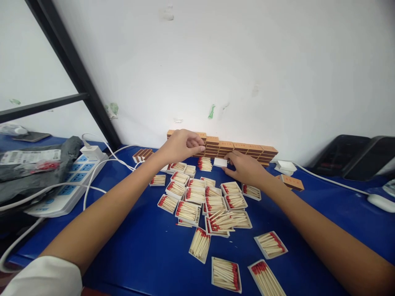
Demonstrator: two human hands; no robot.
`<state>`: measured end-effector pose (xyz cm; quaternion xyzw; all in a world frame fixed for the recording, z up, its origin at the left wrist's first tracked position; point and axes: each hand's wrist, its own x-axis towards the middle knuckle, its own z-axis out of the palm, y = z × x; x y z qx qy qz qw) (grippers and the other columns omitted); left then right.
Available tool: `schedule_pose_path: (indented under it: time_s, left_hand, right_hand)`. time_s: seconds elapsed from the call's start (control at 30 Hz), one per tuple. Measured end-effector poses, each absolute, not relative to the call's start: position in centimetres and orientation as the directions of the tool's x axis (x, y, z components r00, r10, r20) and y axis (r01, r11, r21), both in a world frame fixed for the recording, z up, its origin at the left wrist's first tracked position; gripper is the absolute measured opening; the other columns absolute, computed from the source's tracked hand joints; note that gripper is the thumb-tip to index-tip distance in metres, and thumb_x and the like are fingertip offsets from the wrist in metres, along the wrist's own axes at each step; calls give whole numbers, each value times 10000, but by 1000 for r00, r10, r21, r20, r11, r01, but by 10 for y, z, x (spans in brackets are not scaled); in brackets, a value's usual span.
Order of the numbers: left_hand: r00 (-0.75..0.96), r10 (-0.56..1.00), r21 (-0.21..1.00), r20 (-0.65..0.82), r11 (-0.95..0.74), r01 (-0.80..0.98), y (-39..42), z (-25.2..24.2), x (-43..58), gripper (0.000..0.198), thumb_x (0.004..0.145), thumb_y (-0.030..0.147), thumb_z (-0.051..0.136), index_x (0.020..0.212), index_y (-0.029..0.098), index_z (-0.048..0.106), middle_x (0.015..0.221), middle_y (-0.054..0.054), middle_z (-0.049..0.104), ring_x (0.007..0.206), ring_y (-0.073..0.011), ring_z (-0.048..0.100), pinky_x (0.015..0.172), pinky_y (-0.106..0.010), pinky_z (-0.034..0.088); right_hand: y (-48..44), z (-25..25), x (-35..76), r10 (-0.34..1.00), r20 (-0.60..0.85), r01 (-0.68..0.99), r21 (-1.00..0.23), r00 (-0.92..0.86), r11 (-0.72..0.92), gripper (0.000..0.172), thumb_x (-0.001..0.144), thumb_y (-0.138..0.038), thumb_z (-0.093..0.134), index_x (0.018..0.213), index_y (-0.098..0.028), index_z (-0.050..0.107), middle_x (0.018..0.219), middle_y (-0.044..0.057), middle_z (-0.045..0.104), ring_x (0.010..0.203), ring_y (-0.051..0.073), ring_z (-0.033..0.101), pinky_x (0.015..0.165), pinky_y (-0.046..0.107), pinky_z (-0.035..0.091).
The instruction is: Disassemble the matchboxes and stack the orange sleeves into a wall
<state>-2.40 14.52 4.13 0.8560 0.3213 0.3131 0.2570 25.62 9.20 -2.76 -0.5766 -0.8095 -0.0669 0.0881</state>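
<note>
My left hand hangs loosely curled in front of the stacked matchboxes, with nothing visible in its fingers. Below it, a loose bunch of red-tipped matches lies on the blue table. My right hand has its thumb and fingers at the edge of a white matchbox tray, which looks turned bottom up just right of the bunch. Closer to me spread many white trays filled with matches, some piled on one another, with loose matches on top of one.
A power strip with white cables and a dark plastic parcel lie left. Small matchboxes stand near the wall. At right are another matchbox, white trays, a cable and dark devices.
</note>
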Motion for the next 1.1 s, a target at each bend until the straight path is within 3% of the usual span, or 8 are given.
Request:
schedule_pose_path:
  time_s: [0.27,0.6,0.73,0.9,1.0,1.1]
  left_hand:
    - [605,706,634,367,-666,394,143,40,-23,224,862,382,770,985,198,802,880,-73,797,775,-185,726,715,-337,586]
    - [619,697,630,363,-673,388,141,43,-24,216,865,370,764,986,198,813,899,-87,805,773,-190,725,714,-339,578]
    - [613,701,633,365,-669,389,138,46,-23,188,866,342,761,972,196,814,885,-80,808,768,-193,727,742,-352,586]
    - [606,699,631,378,-674,384,136,53,-25,170,859,319,764,959,193,817,873,-76,806,761,-191,724,736,-348,583]
    - [597,708,624,377,-671,401,135,55,-26,171,858,326,763,960,203,821,874,-69,806,767,-186,720,750,-344,580]
    - [591,718,626,367,-661,414,133,57,-26,171,864,317,757,961,193,822,863,-78,801,773,-191,720,750,-346,573]
  right_hand:
    - [96,-29,263,932,210,940,-115,-294,323,264,922,-400,665,1074,-187,639,1022,117,715,852,265,676,709,364,480]
    - [94,-21,265,889,305,900,-166,-343,404,230,882,-377,665,1038,-218,610,954,72,704,776,231,638,642,329,425]
    - [88,-9,263,893,329,858,-311,-307,409,268,891,-463,661,986,-217,614,880,68,685,725,213,603,621,326,418]
    - [84,-3,259,937,99,756,-566,-335,330,370,892,-564,656,1006,-212,666,684,-8,598,594,174,530,555,305,403]
    - [83,-5,258,926,-10,770,-558,-377,307,343,876,-537,669,982,-211,684,618,-35,550,565,165,507,547,300,386]
    - [85,-10,258,941,9,813,-502,-338,297,342,856,-529,680,977,-210,697,628,-26,562,569,171,517,551,304,381]
